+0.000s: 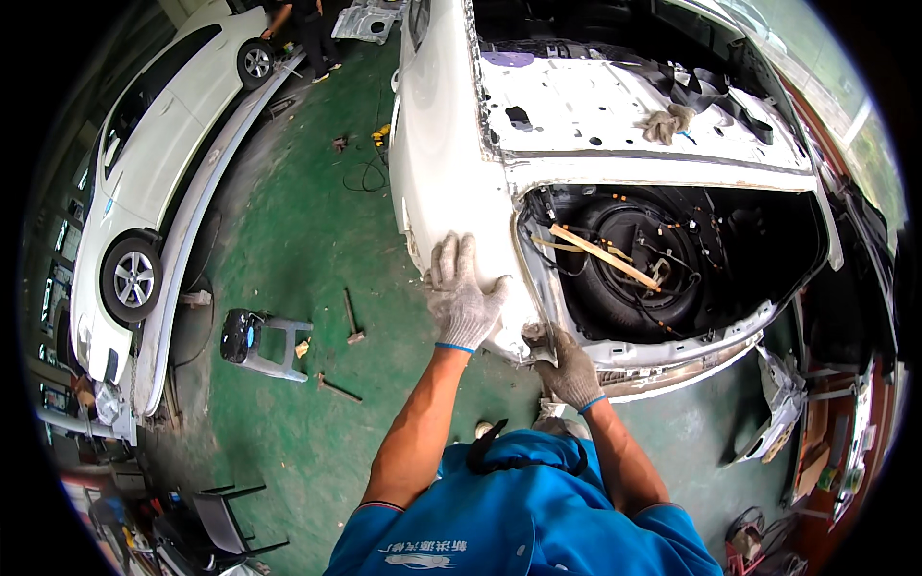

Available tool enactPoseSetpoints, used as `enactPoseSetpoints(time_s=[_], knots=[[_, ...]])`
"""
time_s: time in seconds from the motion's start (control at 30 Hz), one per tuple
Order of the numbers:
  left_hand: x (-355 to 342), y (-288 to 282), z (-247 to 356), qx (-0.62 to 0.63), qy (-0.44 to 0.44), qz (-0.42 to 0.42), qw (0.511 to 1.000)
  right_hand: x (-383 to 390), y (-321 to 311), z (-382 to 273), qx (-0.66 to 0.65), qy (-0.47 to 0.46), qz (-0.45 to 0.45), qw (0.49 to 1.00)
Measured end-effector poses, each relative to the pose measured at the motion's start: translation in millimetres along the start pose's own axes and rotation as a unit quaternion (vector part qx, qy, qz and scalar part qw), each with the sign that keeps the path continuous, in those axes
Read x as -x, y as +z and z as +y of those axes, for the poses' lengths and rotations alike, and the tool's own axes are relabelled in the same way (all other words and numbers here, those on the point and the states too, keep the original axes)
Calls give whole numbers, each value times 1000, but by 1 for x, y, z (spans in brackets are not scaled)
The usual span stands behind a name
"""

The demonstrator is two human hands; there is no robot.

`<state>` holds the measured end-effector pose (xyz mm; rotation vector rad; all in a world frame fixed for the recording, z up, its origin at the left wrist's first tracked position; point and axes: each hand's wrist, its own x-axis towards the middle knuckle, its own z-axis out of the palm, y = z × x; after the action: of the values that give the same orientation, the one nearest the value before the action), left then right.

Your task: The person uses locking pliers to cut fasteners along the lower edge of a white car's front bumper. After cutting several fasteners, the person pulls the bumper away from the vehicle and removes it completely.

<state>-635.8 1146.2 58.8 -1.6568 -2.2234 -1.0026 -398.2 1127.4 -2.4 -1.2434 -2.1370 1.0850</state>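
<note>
A white car body [447, 125], partly stripped, stands in front of me with its trunk opening uncovered. My left hand [466, 296], in a grey knit glove with a blue cuff, lies open against the rear fender [499, 254], its fingers stretched out over the corner. Lower and to the right, my right hand [573, 372] wears the same kind of glove. It is closed on the panel edge [531, 343] at the rear corner below the trunk opening; its fingertips are partly hidden. Inside the trunk, a wooden stick [605, 257] lies across the spare tire [615, 307].
A crumpled glove [666, 125] lies on the rear shelf. On the green floor are a step stool [272, 344] and two hammers [351, 322], [338, 387]. Another white car [173, 106] stands on a lift at left, near a person [312, 34]. A chair [226, 523] is lower left.
</note>
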Motion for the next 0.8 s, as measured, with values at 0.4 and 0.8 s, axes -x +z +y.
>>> enactPoseSetpoints(time_s=[0.4, 0.8], knots=[[0, 0, -2, 16, 7, 1, 1000, 1, 5, 7, 17, 12, -1, 1000], [1, 7, -7, 15, 6, -1, 1000, 2, 8, 13, 3, 11, 2, 1000]])
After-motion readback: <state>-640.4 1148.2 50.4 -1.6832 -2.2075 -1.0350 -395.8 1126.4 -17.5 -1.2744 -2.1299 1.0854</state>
